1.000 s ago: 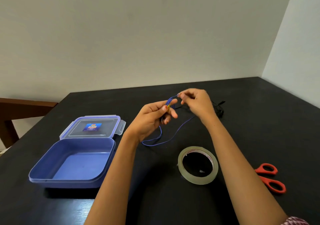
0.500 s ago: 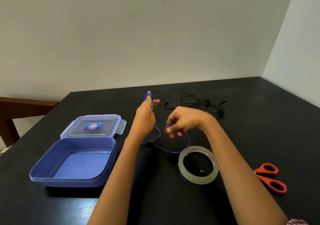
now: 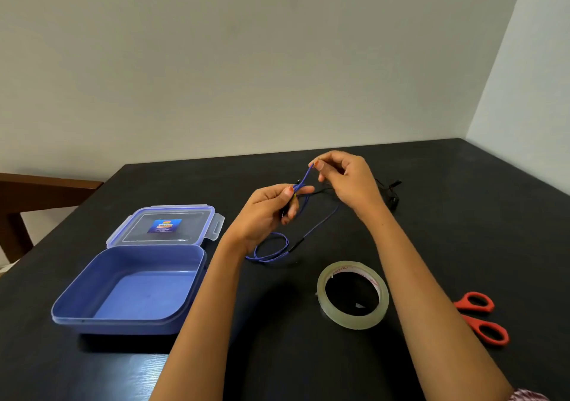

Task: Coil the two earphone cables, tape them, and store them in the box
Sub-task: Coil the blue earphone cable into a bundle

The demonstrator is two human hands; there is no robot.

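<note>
1. Head view: the left hand point(image 3: 265, 212) is hovering above the black table point(image 3: 462, 215), thumb and forefinger pinching the blue earphone cable point(image 3: 320, 221), the other fingers curled under.
2. The right hand point(image 3: 345, 181) is raised a little higher and farther from the camera, its fingertips gripping the top of a short blue loop.
3. Between the two pinches the doubled blue strand is stretching taut, its long axis slanting up and to the right, from the left thumb toward the right fingertips.
4. Below the left hand the rest of the blue cable is dropping to the table, running diagonally down and to the left past a small dark inline piece and curling into a loose loop beside the left wrist.
5. The black earphone cable point(image 3: 391, 191) is lying in a loose tangle on the table behind the right hand, partly hidden by it.
6. The blue box point(image 3: 123, 326) is sitting open at left, well apart from the cables, with its clear lid point(image 3: 163, 225) lying flat just behind it, touching its far edge.
7. A roll of clear tape point(image 3: 354, 322) is lying flat between the forearms, near the right one.
8. Red-handled scissors point(image 3: 461, 305) are lying to the right of the right forearm, their blades hidden by it.
</note>
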